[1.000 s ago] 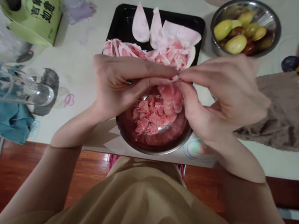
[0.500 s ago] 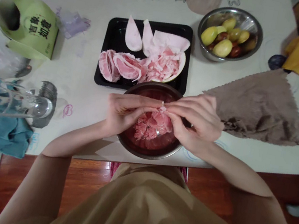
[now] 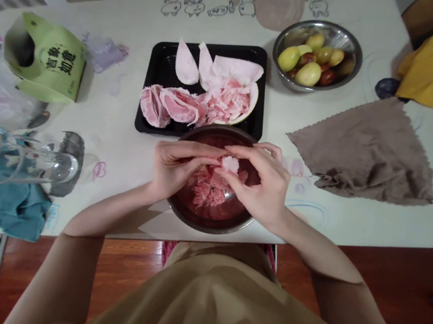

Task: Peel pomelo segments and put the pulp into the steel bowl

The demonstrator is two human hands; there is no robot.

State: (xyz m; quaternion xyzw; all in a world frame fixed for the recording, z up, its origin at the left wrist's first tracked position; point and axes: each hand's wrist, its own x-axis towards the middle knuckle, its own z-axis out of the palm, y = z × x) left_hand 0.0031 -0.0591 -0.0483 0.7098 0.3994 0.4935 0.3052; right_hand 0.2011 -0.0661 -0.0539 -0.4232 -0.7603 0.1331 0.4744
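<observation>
Over a steel bowl [image 3: 176, 199] near the table's front edge, both my hands pinch a small pink pomelo segment [image 3: 230, 164] with pale membrane showing. My left hand [image 3: 173, 168] grips it from the left, thumb and fingers together. My right hand [image 3: 265, 184] holds the other side between thumb and fingertips. Peeled pink pomelo flesh [image 3: 210, 186] lies in the bowl beneath. Just behind stands a black tray [image 3: 164, 55]. It carries thick white rind pieces [image 3: 187, 65], unpeeled pomelo segments [image 3: 182, 106] and a heap of membrane scraps [image 3: 231, 100] in a rind shell.
A steel bowl of green and brown fruit [image 3: 309, 73] stands at the back right. A brown cloth [image 3: 373, 150] lies on the right. To the left are a green paper box [image 3: 49, 63], a glass [image 3: 27, 165] lying on its side and a teal cloth [image 3: 11, 207].
My right hand has shifted left and its fingers have turned around the segment. White membrane now shows between my hands. The whole view has moved slightly.
</observation>
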